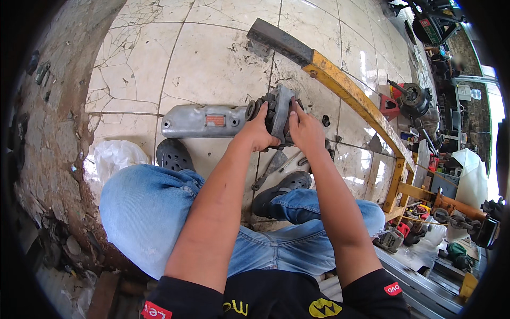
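Between my hands is a grey metal engine part (pixel 280 106) with a flat flange and dark round pieces on its left side. My left hand (pixel 257 130) is closed around its left side, thumb low and fingers at the dark pieces. On the right, my right hand (pixel 307 130) pinches a thin reddish-brown piece (pixel 293 104) against the flange face; its kind is unclear. Left of the part, a long grey metal engine cover (pixel 183 121) with an orange label lies on the tiles. A flat scraper-like tool (pixel 270 169) lies on the floor below my hands.
A yellow steel hoist arm (pixel 356 93) with a dark end crosses the right side. A white plastic bag (pixel 119 159) lies beside my left knee. Farther right stand a red jack stand (pixel 389 107), a dark round machine part (pixel 414 100) and cluttered tools. Cracked tiles (pixel 212 58) cover the floor.
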Demonstrator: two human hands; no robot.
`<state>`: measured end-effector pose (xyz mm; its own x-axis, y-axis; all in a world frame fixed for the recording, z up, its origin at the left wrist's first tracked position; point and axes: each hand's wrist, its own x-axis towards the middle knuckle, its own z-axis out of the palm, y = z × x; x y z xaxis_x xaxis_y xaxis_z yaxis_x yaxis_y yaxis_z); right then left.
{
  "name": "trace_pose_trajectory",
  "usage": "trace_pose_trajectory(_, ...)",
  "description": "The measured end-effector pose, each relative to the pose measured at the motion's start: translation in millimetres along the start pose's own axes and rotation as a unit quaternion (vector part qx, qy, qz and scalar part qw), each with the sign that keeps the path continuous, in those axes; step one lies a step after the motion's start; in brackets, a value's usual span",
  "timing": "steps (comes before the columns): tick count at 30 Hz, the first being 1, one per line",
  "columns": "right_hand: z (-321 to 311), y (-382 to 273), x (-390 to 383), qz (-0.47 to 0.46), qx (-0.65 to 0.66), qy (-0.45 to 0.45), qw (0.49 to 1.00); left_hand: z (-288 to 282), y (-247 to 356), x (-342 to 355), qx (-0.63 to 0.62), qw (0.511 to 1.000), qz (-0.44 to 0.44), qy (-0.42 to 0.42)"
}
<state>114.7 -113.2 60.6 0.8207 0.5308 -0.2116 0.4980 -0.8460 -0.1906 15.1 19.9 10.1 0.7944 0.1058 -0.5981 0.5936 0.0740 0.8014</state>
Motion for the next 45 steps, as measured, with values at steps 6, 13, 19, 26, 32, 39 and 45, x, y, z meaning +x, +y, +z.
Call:
trace_pose_trajectory(6,-3.4,-7.4,-39.6,0.009,0.030,-0.014,0.999,-5.7,1.0,-4.9,0.036,0.999,-0.026,-0.005)
trace_pose_trajectory(13,1.1,9.1,-5.9,-0.037,-0.006,0.074,0.997,-4.8,17.6,-14.3,0.009,1.000,-0.020,-0.007)
trace_pose_trajectory(19,20.8,12.1,-75.5,-0.103,-0.033,0.104,0.989,-8.1,9.4,-6.0,-0.055,0.998,-0.024,-0.029)
trace_pose_trajectory(26,23.0,7.0,-60.7,-0.074,-0.048,0.126,0.988,-4.4,24.3,-4.1,-0.089,0.995,-0.041,-0.027)
trace_pose_trajectory(32,30.5,9.3,-81.5,-0.071,-0.026,0.111,0.991,-5.0,18.3,-3.7,-0.104,0.994,-0.013,-0.035)
trace_pose_trajectory(39,36.0,10.1,-85.9,-0.078,-0.020,0.119,0.990,-7.9,14.3,-0.4,-0.059,0.998,-0.017,-0.031)
trace_pose_trajectory(45,32.3,11.2,-56.4,-0.057,0.003,0.144,0.988,-6.5,30.6,-8.9,-0.102,0.993,-0.041,-0.052)
